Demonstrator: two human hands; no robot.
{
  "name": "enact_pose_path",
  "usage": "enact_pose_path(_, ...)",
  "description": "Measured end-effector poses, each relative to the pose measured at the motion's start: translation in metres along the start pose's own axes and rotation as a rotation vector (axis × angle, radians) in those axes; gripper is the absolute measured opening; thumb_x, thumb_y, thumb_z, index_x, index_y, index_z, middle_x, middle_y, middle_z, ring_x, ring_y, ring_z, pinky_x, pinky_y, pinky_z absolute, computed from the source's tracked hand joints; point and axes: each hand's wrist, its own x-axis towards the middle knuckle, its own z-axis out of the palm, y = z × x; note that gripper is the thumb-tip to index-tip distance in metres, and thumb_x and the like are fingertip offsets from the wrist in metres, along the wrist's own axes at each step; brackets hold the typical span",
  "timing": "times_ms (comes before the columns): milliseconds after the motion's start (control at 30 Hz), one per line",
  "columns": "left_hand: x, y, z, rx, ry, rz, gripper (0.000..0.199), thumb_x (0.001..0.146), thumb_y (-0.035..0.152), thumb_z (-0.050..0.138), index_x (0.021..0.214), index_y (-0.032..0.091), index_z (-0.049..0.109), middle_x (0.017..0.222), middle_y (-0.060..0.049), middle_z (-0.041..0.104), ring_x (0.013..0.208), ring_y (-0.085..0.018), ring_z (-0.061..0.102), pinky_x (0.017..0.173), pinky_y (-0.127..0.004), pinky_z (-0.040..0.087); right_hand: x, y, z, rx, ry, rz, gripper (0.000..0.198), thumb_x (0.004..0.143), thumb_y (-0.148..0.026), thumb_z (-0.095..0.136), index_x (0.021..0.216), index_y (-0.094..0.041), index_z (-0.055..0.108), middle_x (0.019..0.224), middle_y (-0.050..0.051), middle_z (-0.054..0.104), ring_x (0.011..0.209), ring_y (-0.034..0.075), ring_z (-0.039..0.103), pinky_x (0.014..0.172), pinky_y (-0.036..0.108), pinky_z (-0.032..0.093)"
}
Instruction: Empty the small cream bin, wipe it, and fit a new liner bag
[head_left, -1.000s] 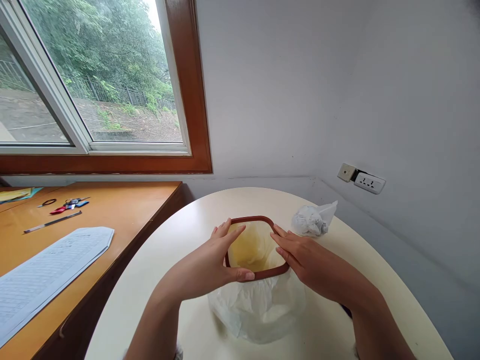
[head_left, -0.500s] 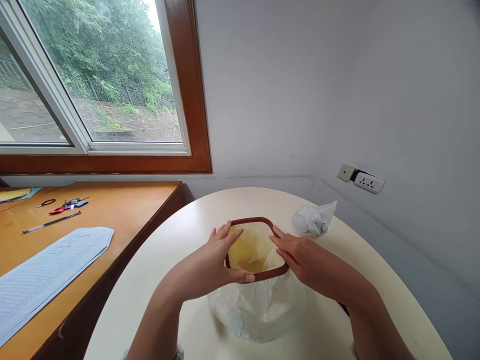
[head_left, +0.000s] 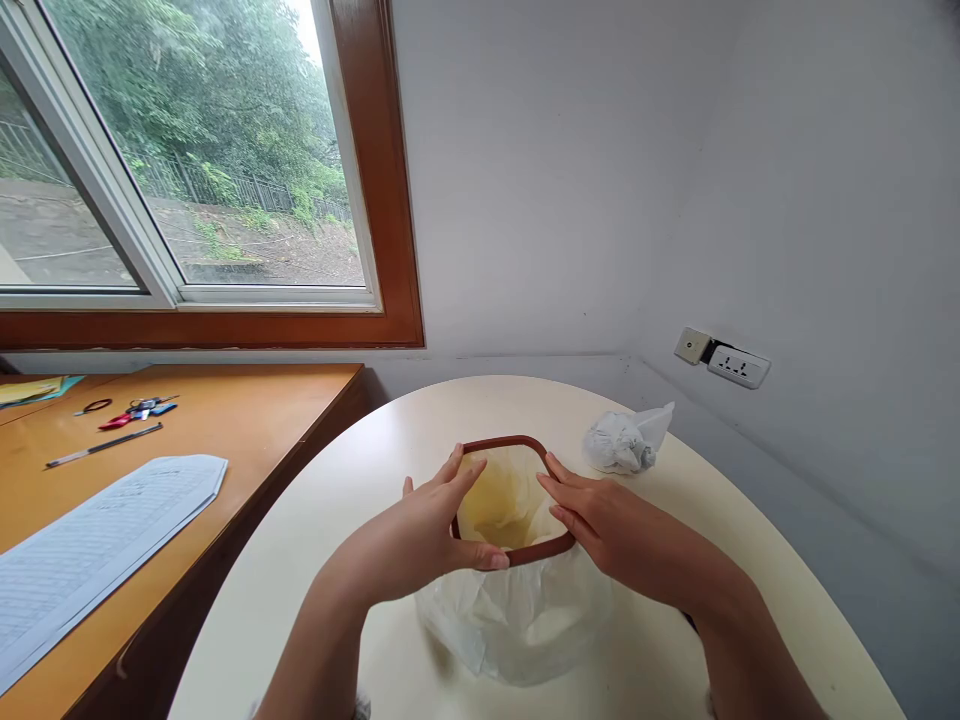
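A trash can lined with a translucent white plastic bag [head_left: 517, 625] stands on the round table, with the bag's loose part hanging around its outside. A brown square rim ring [head_left: 541, 549] sits on its mouth, and the yellowish inside shows through the liner. My left hand [head_left: 424, 530] holds the ring's left side, thumb on the near edge and fingertips toward the far left corner. On the right side, my right hand [head_left: 600, 515] grips the ring with its fingers bent over the edge. Its thumb is hidden.
A crumpled white plastic bag [head_left: 622, 440] lies on the cream round table [head_left: 315, 560], to the far right. On the wooden desk [head_left: 255, 410] at left are papers [head_left: 105, 540], a pen [head_left: 103, 446] and keys [head_left: 142, 408]. Wall sockets [head_left: 739, 366] are at right.
The left hand's fingers have shifted slightly, with one finger now lifted away from the ring. My right hand's fingers have moved a little on the rim. The trash can stays in place.
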Motion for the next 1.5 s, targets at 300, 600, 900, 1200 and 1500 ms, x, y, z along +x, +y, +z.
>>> enact_pose_path(300, 0.0, 0.0, 0.0, 0.066, -0.003, -0.043, 0.081, 0.067, 0.071, 0.049, 0.134, 0.029, 0.033, 0.15, -0.01, -0.002, 0.134, -0.036, 0.019, 0.105, -0.058, 0.002, -0.001, 0.0, -0.001, -0.028, -0.012, 0.005, 0.042, 0.093, -0.026, 0.025, 0.127, -0.013, 0.045, 0.141, 0.016, 0.032, 0.119, 0.027, 0.047, 0.092, 0.04, 0.042)
enact_pose_path(600, 0.001, -0.007, 0.002, 0.076, 0.002, 0.008, 0.069, 0.069, 0.07, 0.047, 0.124, 0.028, 0.047, 0.15, -0.01, 0.005, 0.134, -0.036, 0.015, 0.104, -0.058, 0.002, -0.001, 0.0, -0.002, -0.011, -0.008, 0.003, 0.038, 0.093, -0.026, 0.026, 0.115, -0.014, 0.054, 0.139, 0.016, 0.036, 0.112, 0.026, 0.053, 0.09, 0.038, 0.042)
enact_pose_path(900, 0.001, -0.012, 0.003, 0.097, 0.006, 0.046, 0.063, 0.072, 0.066, 0.047, 0.122, 0.027, 0.048, 0.15, -0.011, 0.012, 0.135, -0.034, 0.014, 0.104, -0.058, 0.003, 0.0, -0.003, -0.005, 0.038, 0.009, 0.014, 0.037, 0.092, -0.027, 0.028, 0.111, -0.015, 0.057, 0.132, 0.014, 0.047, 0.103, 0.023, 0.058, 0.087, 0.034, 0.042)
enact_pose_path(1200, 0.0, -0.009, 0.002, 0.12, -0.006, 0.089, 0.056, 0.077, 0.064, 0.043, 0.114, 0.024, 0.055, 0.138, -0.013, 0.039, 0.137, -0.03, 0.003, 0.103, -0.061, 0.002, 0.0, -0.003, -0.001, 0.004, 0.04, 0.034, 0.04, 0.092, -0.027, 0.025, 0.102, -0.014, 0.062, 0.134, 0.014, 0.045, 0.087, 0.02, 0.063, 0.072, 0.03, 0.047)
enact_pose_path(1500, -0.004, 0.0, -0.003, 0.082, -0.045, 0.068, 0.053, 0.077, 0.065, 0.042, 0.101, 0.021, 0.061, 0.121, -0.015, 0.054, 0.136, -0.024, -0.012, 0.102, -0.062, 0.0, 0.0, -0.011, -0.003, -0.011, 0.056, 0.06, 0.041, 0.092, -0.027, 0.025, 0.086, -0.016, 0.063, 0.128, 0.013, 0.051, 0.074, 0.016, 0.063, 0.07, 0.029, 0.047)
